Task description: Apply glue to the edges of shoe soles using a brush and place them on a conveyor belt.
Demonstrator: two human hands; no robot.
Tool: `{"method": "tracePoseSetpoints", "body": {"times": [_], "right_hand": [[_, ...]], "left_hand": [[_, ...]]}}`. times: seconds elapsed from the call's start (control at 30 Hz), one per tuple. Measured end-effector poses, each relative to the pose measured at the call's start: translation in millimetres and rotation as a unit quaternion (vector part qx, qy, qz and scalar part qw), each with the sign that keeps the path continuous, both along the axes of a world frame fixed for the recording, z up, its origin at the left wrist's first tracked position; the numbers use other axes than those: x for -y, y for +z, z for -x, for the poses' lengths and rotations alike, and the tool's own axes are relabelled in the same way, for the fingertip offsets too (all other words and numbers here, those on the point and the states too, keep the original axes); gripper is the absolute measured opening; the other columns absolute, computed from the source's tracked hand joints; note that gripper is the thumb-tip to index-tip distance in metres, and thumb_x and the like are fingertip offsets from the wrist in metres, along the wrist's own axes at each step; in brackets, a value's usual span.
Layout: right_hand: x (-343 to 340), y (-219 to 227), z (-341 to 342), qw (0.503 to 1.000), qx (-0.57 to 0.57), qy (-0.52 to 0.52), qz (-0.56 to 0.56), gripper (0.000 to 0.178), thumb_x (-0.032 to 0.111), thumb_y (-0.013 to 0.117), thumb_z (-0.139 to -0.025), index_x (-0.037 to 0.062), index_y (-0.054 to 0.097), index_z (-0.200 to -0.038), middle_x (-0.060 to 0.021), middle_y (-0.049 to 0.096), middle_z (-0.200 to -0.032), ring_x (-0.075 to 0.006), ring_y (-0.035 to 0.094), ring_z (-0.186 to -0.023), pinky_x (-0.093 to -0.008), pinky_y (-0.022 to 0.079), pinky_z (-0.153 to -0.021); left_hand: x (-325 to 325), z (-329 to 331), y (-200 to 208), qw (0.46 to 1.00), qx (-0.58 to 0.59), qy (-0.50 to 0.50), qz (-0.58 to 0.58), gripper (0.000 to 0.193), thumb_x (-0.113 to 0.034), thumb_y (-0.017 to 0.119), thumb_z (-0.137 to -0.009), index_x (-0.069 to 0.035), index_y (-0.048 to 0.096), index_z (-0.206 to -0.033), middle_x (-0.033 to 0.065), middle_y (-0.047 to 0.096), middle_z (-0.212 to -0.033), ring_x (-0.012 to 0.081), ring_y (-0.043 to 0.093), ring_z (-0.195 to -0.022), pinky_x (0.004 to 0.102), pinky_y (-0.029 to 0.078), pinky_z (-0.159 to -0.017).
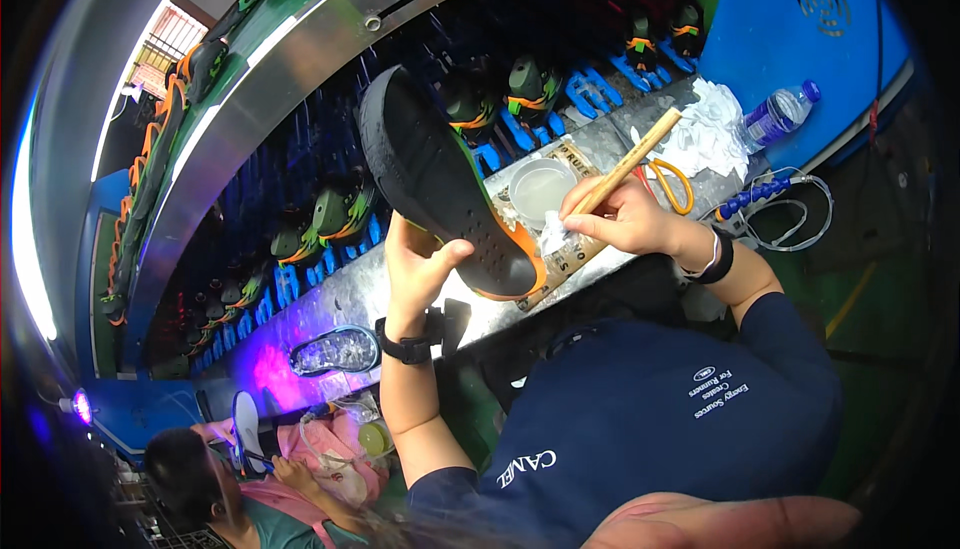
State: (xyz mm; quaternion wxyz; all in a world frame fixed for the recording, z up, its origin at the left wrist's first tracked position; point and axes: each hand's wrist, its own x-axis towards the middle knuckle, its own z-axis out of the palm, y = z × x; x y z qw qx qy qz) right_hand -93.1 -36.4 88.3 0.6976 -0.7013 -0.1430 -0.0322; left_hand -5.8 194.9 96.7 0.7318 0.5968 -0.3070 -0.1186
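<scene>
Seen from above, a person's left hand [418,261] grips a dark shoe sole [430,164] with an orange heel rim, the thumb over its perforated face and the other fingers hidden behind; the sole is tilted in the air, its toe up and away to the left. The right hand [627,217] has its fingers closed around the wooden handle of a brush [648,147], the white tip right by the heel rim; whether they touch cannot be told. Just beyond, a round bowl [513,185] holds something pale and cloudy and rests on a brown sheet [578,252] on a metal desk [335,301]. The desk's near edge runs diagonally beneath the heel. To the left, a stretch of metal surface leads to a shiny sole-shaped piece [337,351]. Past the right hand lie orange-handled scissors [687,187], crumpled white paper [708,131], and a clear bottle [778,117] with a violet cap, its fill unclear. Farther left, a co-worker [290,511] holds a white sole [246,424] near a green tub [374,437]. Along the desk's far side, shoes [530,84] on blue stands [595,92] crowd the space.
</scene>
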Motion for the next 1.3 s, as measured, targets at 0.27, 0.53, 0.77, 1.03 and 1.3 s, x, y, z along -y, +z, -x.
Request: {"method": "tracePoseSetpoints", "body": {"times": [0.27,0.53,0.77,1.03,1.3], "right_hand": [[-5,-6,-10,0.999,0.034,-0.022,0.032,0.010,0.008,0.058,-0.075,-0.0002,0.054,-0.079,-0.0015,0.052,-0.066,-0.0048,0.048,-0.059,-0.0190,0.038,-0.052],[0,-11,-9,0.994,0.081,-0.040,0.067,0.007,0.003,0.055,-0.074,0.0009,0.056,-0.081,-0.0030,0.054,-0.073,-0.0061,0.048,-0.060,-0.0192,0.037,-0.052],[-4,-5,4,0.995,0.077,-0.058,0.024,0.005,0.004,0.055,-0.076,0.0005,0.054,-0.079,-0.0014,0.052,-0.066,-0.0045,0.047,-0.058,-0.0178,0.037,-0.051],[-7,-4,11,0.995,0.040,-0.065,-0.066,0.004,0.003,0.054,-0.076,0.0000,0.054,-0.080,-0.0017,0.052,-0.069,-0.0048,0.048,-0.061,-0.0171,0.038,-0.052],[3,-13,-4,0.994,0.017,-0.091,-0.064,0.008,0.006,0.056,-0.076,-0.0003,0.054,-0.080,0.0006,0.049,-0.067,-0.0019,0.043,-0.058,-0.0160,0.035,-0.050]], "left_hand": [[13,6,11,1.000,-0.001,-0.021,-0.007,0.062,-0.010,0.072,-0.062,0.000,0.036,-0.111,0.0100,0.051,-0.102,0.0178,0.052,-0.092,0.0297,0.042,-0.079],[10,12,21,0.986,0.146,0.064,-0.047,0.061,-0.008,0.073,-0.059,0.000,0.038,-0.108,0.0108,0.056,-0.093,0.0198,0.057,-0.082,0.0287,0.045,-0.073],[10,21,21,0.946,0.281,0.132,-0.092,0.041,-0.012,0.077,-0.055,0.000,0.056,-0.089,0.0062,0.060,-0.085,0.0142,0.057,-0.077,0.0269,0.044,-0.070],[9,24,19,0.924,0.326,0.171,-0.108,0.053,-0.018,0.078,-0.054,0.000,0.052,-0.097,0.0062,0.059,-0.088,0.0162,0.056,-0.078,0.0275,0.044,-0.072],[8,25,24,0.965,0.230,0.105,-0.073,0.033,-0.003,0.073,-0.058,0.001,0.058,-0.087,0.0065,0.061,-0.082,0.0134,0.057,-0.076,0.0252,0.044,-0.069]]}}
